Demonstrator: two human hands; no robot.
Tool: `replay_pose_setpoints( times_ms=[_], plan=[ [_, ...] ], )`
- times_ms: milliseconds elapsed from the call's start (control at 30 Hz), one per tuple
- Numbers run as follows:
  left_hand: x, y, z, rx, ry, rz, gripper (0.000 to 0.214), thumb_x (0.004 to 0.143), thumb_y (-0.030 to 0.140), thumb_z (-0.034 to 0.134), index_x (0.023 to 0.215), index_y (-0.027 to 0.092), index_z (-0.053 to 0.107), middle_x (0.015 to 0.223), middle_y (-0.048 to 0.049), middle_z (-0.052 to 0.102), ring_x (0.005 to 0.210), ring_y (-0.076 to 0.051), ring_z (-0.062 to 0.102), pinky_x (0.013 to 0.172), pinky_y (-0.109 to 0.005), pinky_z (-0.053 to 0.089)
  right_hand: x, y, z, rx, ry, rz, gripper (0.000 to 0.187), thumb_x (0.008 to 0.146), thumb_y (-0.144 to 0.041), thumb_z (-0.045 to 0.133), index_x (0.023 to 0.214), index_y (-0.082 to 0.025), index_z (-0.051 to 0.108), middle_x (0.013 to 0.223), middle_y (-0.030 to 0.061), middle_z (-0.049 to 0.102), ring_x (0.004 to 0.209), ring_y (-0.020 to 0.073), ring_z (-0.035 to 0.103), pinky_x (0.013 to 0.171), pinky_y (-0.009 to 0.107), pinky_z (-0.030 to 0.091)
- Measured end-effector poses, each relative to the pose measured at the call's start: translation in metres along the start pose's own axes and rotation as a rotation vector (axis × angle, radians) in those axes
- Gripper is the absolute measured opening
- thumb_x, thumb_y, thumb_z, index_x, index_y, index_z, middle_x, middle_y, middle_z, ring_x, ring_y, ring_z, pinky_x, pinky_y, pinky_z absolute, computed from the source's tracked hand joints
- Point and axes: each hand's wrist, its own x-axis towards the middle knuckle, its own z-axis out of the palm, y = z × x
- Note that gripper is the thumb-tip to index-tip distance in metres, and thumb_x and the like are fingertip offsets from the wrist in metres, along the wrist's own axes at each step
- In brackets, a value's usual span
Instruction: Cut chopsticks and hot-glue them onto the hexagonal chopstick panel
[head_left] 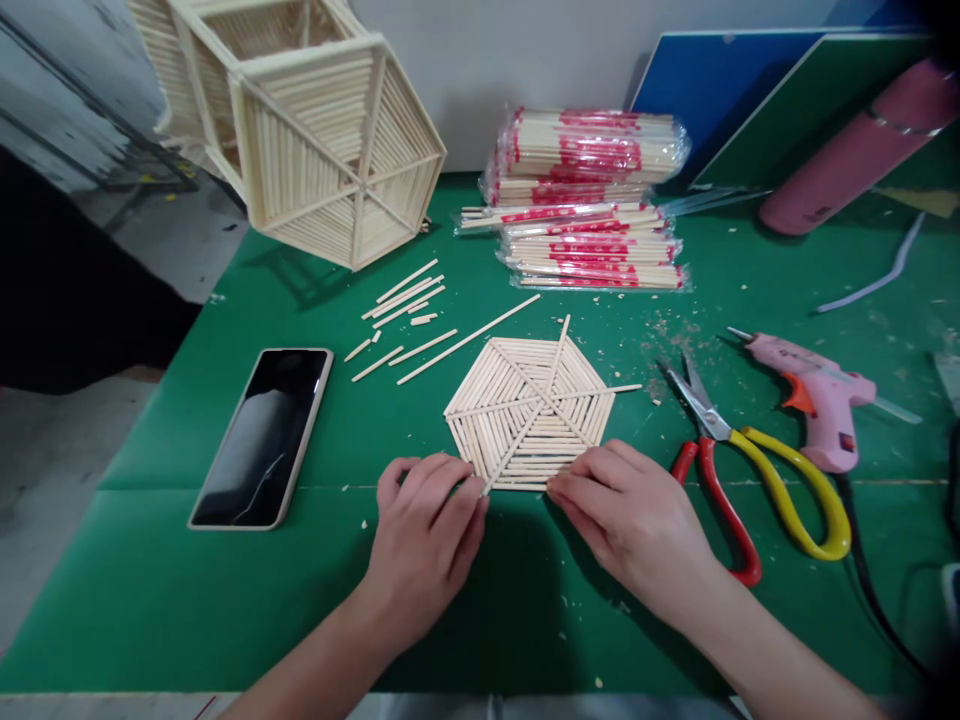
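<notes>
A flat hexagonal panel (517,400) of pale wooden sticks lies on the green table, with crossing spokes meeting at its centre. Two spokes stick out past its far and right edges. At its near left corner, my left hand (431,520) is closed, fingers bent and pressed against the end of a spoke. My right hand (634,510) pinches at the near right part of the panel's front edge, thumb and fingers together. The fingertips partly cover the edge there. Cut sticks (409,295) and one long stick (469,340) lie loose beyond the panel's left side.
Right of the panel lie scissors (712,420) with red and yellow handles and a pink glue gun (817,390). A phone (262,440) lies left. Behind are a stick-built lantern-like frame (330,150), wrapped chopstick packs (592,240) and a pink bottle (855,150).
</notes>
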Motion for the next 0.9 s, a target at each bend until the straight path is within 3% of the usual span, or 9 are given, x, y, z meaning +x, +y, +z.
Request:
replay_pose_setpoints(
  times_ms=[300,567,900],
  plan=[
    [-0.0027,0.0007,0.0025,0.025,0.003,0.067,0.016,0.079,0.012,0.051,0.093,0.017,0.056,0.094,-0.0063,0.063,0.101,-0.023,0.053,0.09,-0.046,0.03,-0.0005,0.0025,0.0021,-0.015,0.052,-0.002,0.016,0.083,-0.017,0.049,0.082,-0.021,0.064,0.072,0.0023,0.058,0.068,0.014,0.045,0.061,0.026,0.035],
    [-0.0053,0.0,0.0058,0.076,-0.002,0.13,0.02,0.082,0.017,0.046,0.096,0.021,0.059,0.097,-0.0076,0.061,0.102,-0.024,0.052,0.09,-0.048,0.029,-0.0015,0.0021,0.0027,-0.018,0.081,-0.011,0.019,0.084,-0.018,0.047,0.073,-0.02,0.062,0.069,0.0018,0.057,0.066,0.013,0.044,0.06,0.025,0.035],
    [-0.0035,0.0021,0.005,0.112,-0.016,0.126,0.021,0.081,0.018,0.046,0.095,0.024,0.061,0.095,-0.007,0.061,0.1,-0.025,0.052,0.089,-0.049,0.028,-0.0013,0.0039,0.0072,0.005,0.079,-0.013,0.016,0.084,-0.017,0.048,0.081,-0.02,0.064,0.072,0.0018,0.059,0.069,0.0137,0.046,0.061,0.026,0.037]
  ],
)
